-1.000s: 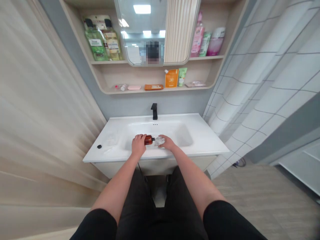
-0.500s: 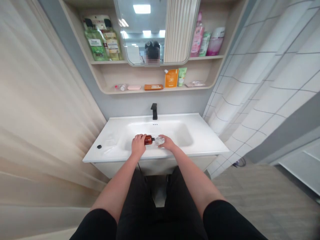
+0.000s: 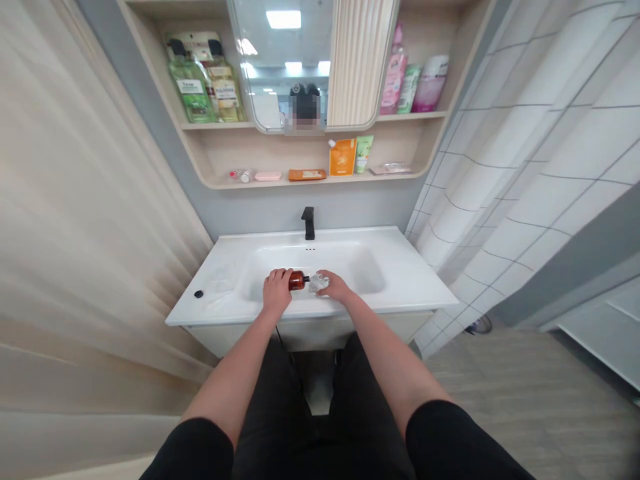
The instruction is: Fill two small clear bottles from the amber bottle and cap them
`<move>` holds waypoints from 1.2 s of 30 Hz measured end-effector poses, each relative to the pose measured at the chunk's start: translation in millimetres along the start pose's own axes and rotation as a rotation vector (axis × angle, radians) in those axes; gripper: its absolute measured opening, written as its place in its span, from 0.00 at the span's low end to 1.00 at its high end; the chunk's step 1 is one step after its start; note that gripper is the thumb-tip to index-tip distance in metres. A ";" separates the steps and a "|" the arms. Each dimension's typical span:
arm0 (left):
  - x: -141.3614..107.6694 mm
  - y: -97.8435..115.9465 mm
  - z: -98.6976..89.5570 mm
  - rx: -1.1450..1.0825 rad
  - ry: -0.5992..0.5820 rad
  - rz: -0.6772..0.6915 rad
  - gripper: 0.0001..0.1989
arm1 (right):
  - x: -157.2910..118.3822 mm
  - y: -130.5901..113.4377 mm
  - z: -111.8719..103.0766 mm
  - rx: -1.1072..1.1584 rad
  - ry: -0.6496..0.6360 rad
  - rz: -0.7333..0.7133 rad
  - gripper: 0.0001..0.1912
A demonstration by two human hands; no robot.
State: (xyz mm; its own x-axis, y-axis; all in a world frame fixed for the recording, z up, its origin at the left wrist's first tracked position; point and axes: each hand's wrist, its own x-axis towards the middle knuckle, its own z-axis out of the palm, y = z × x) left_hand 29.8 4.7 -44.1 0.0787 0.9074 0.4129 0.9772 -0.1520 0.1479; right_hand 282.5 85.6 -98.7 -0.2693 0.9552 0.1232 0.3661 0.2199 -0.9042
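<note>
Over the front of the white sink (image 3: 367, 267), my left hand (image 3: 277, 291) is wrapped round a brown bottle (image 3: 297, 280) that lies on its side, its dark neck pointing right. My right hand (image 3: 332, 285) grips a small clear item (image 3: 319, 283), perhaps a plastic cup or wrap; its exact shape is too small to tell. The bottle's mouth is at the left edge of this clear item. A small black cap (image 3: 199, 294) lies on the counter at the left, near a clear, faint plastic item (image 3: 220, 279).
A black faucet (image 3: 309, 223) stands behind the basin. Above hang a mirror (image 3: 285, 60) and a shelf (image 3: 280, 147) with bottles, an orange pouch (image 3: 343, 157) and tubes. Curtains (image 3: 75, 200) hang on the left and white, line-patterned ones on the right.
</note>
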 end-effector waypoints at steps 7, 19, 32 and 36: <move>-0.3 0.1 1.1 0.001 0.019 0.003 0.32 | 2.3 4.0 1.0 0.001 -0.010 0.012 0.44; -0.3 0.7 -0.8 0.010 0.017 0.014 0.31 | 2.6 5.3 1.2 -0.024 -0.010 0.004 0.44; -1.2 1.3 -0.6 0.013 0.037 0.024 0.31 | 1.9 1.4 0.3 -0.036 -0.009 0.005 0.44; -1.6 1.8 -1.4 0.010 0.030 0.016 0.31 | 0.8 -0.4 0.2 -0.041 0.001 0.000 0.43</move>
State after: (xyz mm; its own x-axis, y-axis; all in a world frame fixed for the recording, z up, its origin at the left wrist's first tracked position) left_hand 31.1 2.4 -43.2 0.0889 0.8928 0.4416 0.9778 -0.1627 0.1320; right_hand 282.0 86.2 -98.4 -0.2682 0.9553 0.1241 0.4022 0.2281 -0.8867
